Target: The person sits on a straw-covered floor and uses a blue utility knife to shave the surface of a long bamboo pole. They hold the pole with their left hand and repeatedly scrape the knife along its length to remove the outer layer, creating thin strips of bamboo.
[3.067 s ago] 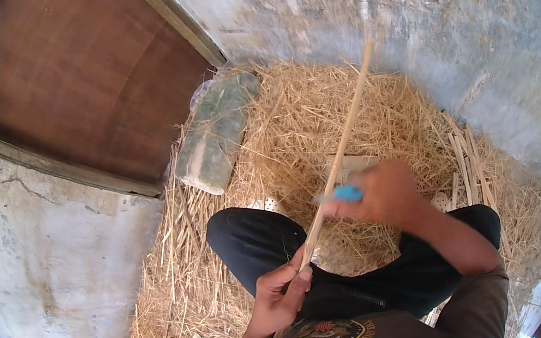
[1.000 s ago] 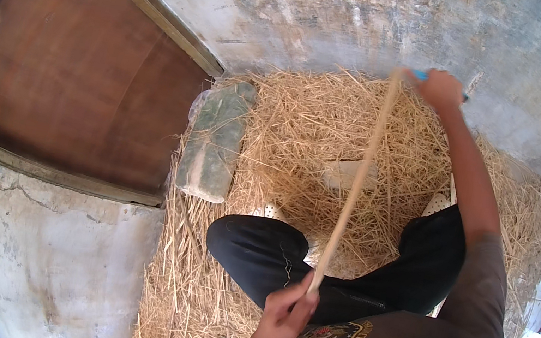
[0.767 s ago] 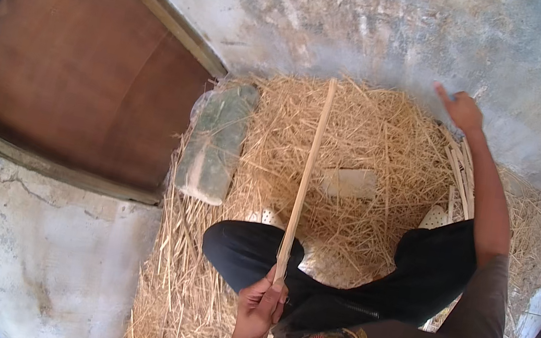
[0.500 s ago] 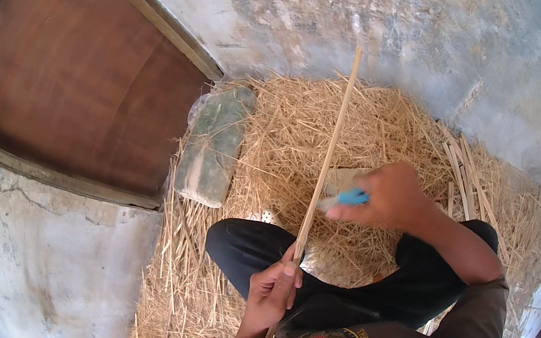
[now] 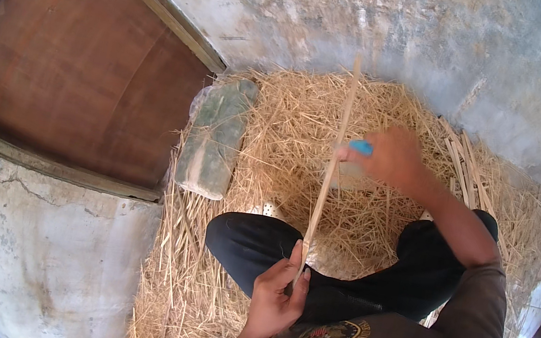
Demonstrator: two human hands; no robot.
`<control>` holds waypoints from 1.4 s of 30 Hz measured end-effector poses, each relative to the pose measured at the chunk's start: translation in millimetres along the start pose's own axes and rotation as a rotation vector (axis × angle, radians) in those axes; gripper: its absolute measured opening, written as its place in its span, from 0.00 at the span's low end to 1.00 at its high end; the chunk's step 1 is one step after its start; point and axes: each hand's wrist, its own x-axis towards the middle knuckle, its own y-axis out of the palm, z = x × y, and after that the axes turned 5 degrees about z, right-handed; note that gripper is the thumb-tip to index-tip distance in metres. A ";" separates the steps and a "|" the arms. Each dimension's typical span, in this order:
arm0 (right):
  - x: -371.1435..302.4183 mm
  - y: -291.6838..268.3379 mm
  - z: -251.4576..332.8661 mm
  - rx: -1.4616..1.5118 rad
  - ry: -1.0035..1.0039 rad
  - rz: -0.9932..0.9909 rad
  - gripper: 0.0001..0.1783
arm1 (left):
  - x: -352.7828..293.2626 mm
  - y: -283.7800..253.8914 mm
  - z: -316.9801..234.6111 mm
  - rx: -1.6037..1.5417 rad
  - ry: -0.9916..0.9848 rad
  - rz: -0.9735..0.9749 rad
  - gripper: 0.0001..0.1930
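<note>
A long, thin bamboo strip (image 5: 326,189) slants up and away from my lap, its far end blurred by motion. My left hand (image 5: 279,291) grips it near its lower end, thumb and fingers closed around it above my crossed legs. Farther up, my right hand (image 5: 393,155) is closed on a blue-handled knife (image 5: 361,146), set against the strip's right side. Motion smears that hand, and I cannot make out the blade clearly.
Pale shavings (image 5: 294,116) cover the floor. To the left lies a greenish, worn block (image 5: 217,138) beside a brown door panel (image 5: 80,65). Several loose strips (image 5: 463,165) lie at the right by the plastered wall (image 5: 514,81).
My right hand has moved up and away along the strip with the knife. My left hand has shifted slightly right and its grip has turned; the strip's near end no longer shows below it.
</note>
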 end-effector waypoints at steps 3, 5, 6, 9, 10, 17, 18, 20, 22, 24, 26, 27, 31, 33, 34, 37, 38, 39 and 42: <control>0.6 -0.8 0.3 0.078 -0.036 0.054 0.40 | -7.3 1.2 4.1 -0.012 0.052 -0.016 0.23; -26.0 9.2 30.1 0.136 -0.295 0.054 0.40 | -7.2 -1.6 4.9 -0.007 0.044 -0.008 0.23; -23.5 5.4 28.8 0.096 -0.276 0.059 0.40 | -7.8 -2.3 6.0 -0.003 0.035 -0.001 0.23; -14.7 -2.4 22.3 0.038 -0.248 0.057 0.40 | 3.2 -2.2 -1.3 0.036 0.047 -0.024 0.23; -14.8 1.4 20.4 0.058 -0.262 0.045 0.40 | 2.1 -1.9 -1.2 0.030 0.050 -0.029 0.23; 11.7 13.9 -24.6 -0.071 -0.141 -0.097 0.41 | -4.3 -0.7 3.3 -0.026 0.046 -0.004 0.22; 15.2 13.9 -26.9 -0.105 -0.101 -0.106 0.41 | -5.9 0.5 2.3 -0.052 0.018 0.007 0.22; 23.7 15.2 -31.6 -0.165 -0.019 -0.123 0.40 | -5.0 -1.5 0.6 -0.020 0.042 0.053 0.22; 48.7 -2.3 -63.1 -0.076 0.274 -0.094 0.39 | -11.1 -1.6 3.0 -0.027 0.071 0.088 0.22; 57.1 -21.4 -97.7 -0.074 0.318 0.009 0.41 | -24.3 3.0 9.1 -0.073 0.125 0.096 0.22; 59.6 -25.0 -114.2 -0.183 0.310 -0.153 0.41 | -31.1 1.7 8.7 -0.129 0.116 0.118 0.22; 58.7 -25.7 -120.5 -0.240 0.309 -0.230 0.41 | -34.1 1.5 8.7 -0.162 0.110 0.134 0.23; 65.4 -30.2 -154.8 -0.198 0.487 -0.169 0.45 | -35.3 2.4 3.6 -0.241 -0.001 0.157 0.16; 55.1 -23.6 -211.8 -0.036 0.800 -0.342 0.46 | -48.4 -3.8 -4.0 -0.313 0.000 0.228 0.15; 37.6 -18.3 -228.0 -0.030 0.844 -0.283 0.46 | -66.0 -8.6 4.4 -0.293 -0.037 0.207 0.16; 18.5 -33.8 -250.4 -0.015 0.849 -0.195 0.47 | -74.4 -11.9 26.2 -0.285 -0.295 0.099 0.19; 21.9 -35.0 -223.5 0.011 0.799 -0.185 0.47 | -70.4 -12.9 41.9 -0.413 -0.359 0.058 0.19; 35.1 -46.3 -197.9 0.038 0.741 -0.209 0.47 | -57.8 -12.6 54.9 -0.536 -0.392 0.008 0.19; 24.7 -27.0 -118.2 0.148 0.518 -0.120 0.45 | -31.5 -11.0 57.4 -0.542 -0.335 -0.119 0.18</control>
